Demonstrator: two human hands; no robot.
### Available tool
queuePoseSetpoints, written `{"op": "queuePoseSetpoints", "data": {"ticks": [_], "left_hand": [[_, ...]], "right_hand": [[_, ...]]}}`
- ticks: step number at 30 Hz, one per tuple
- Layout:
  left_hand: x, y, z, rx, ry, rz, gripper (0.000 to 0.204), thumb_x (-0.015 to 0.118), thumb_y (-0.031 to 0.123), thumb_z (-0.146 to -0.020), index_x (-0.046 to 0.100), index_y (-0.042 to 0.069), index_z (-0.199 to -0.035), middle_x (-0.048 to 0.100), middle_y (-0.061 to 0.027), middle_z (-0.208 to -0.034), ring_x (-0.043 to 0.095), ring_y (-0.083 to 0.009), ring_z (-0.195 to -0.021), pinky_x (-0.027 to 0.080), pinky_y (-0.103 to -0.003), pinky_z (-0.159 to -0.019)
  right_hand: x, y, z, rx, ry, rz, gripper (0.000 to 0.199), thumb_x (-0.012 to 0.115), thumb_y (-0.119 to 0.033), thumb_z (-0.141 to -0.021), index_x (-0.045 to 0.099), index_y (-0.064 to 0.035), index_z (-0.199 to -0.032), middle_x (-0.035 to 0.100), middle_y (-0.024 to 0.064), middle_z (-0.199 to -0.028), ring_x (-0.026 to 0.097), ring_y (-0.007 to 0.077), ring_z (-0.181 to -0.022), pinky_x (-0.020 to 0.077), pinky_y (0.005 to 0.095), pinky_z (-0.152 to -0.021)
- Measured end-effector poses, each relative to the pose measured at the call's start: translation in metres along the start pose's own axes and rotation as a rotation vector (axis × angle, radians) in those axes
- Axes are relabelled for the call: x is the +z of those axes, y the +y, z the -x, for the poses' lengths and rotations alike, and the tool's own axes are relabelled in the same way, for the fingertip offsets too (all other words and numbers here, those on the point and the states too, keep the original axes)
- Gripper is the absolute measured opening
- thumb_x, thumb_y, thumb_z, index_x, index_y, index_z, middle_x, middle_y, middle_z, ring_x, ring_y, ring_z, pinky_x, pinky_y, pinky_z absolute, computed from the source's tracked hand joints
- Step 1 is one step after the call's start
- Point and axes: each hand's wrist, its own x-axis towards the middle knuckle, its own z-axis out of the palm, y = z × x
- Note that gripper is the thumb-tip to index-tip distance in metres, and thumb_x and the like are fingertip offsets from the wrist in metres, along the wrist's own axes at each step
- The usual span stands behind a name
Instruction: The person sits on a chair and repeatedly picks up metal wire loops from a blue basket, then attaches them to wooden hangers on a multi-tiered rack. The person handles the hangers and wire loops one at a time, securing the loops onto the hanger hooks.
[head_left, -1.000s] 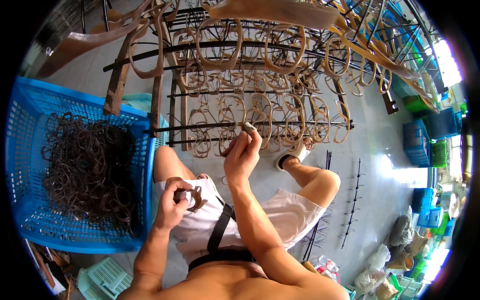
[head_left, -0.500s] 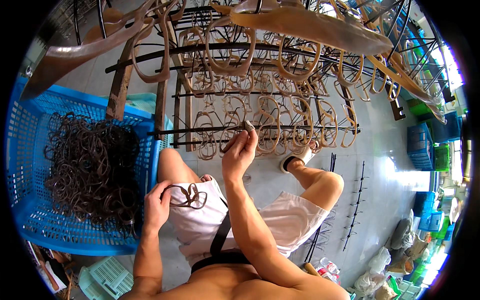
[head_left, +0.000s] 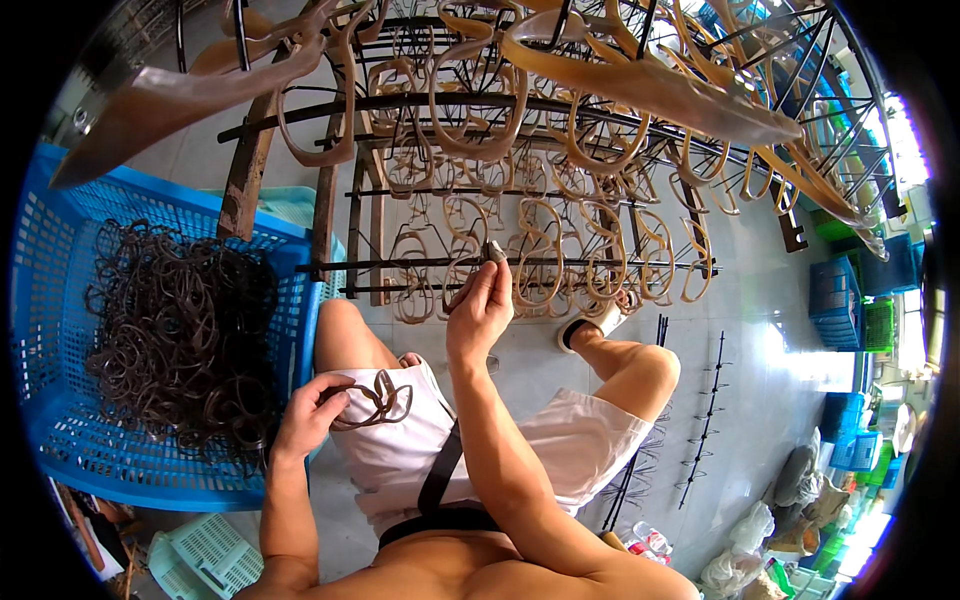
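At the far left a blue plastic crate sits on the floor, filled with a tangled heap of dark brown loops. Just right of its near corner the left hand rests over the lap, its fingers curled together and clamped on a few brown loops that hang from the grip onto the white shorts. A black strap runs down across the shorts toward the waist. Further right and farther away, the right hand is raised to a black metal rack; its thumb and forefinger are pinched together on a small piece at one of the rack's horizontal rods, though what exactly they grip is too small to tell. The rack carries rows of tan, translucent loops hung from its bars, with more on the upper tiers. To the right of the hand a bent knee and a foot in a dark sandal rest on the pale floor. Near them two black hooked rods lie on the floor, and at the far right stand stacked blue and green crates.
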Motion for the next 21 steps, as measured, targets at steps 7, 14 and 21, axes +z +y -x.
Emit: {"op": "queuePoseSetpoints", "data": {"ticks": [7,14,21], "left_hand": [[-0.003,-0.007,-0.005,0.018,0.029,0.086,0.015,0.054,0.005,-0.086,0.062,-0.001,-0.097,0.061,-0.0011,-0.077,0.053,-0.0055,-0.069,0.044,-0.019,-0.063],[0.004,-0.005,-0.006,0.019,0.023,0.171,0.015,0.052,0.003,-0.085,0.061,-0.001,-0.096,0.061,-0.0032,-0.077,0.052,-0.0076,-0.068,0.043,-0.020,-0.064],[0.005,0.000,-0.005,0.060,0.042,0.208,0.015,0.053,0.005,-0.084,0.060,0.000,-0.096,0.061,-0.0023,-0.079,0.052,-0.0069,-0.069,0.042,-0.020,-0.064]], "right_hand": [[0.004,0.008,0.010,-0.074,-0.075,0.147,0.022,0.043,-0.019,-0.097,0.052,-0.0031,-0.086,0.040,-0.0043,-0.055,0.034,0.0026,-0.044,0.0313,0.0199,-0.038],[0.003,0.016,0.013,-0.293,-0.156,0.371,0.020,0.046,-0.016,-0.096,0.053,0.0026,-0.090,0.040,-0.0016,-0.053,0.036,0.0057,-0.045,0.0352,0.0229,-0.040],[-0.005,0.012,0.005,-0.420,-0.147,0.495,0.017,0.053,-0.009,-0.091,0.056,0.0059,-0.099,0.045,0.0114,-0.053,0.036,0.0187,-0.042,0.0325,0.0307,-0.040]]}}
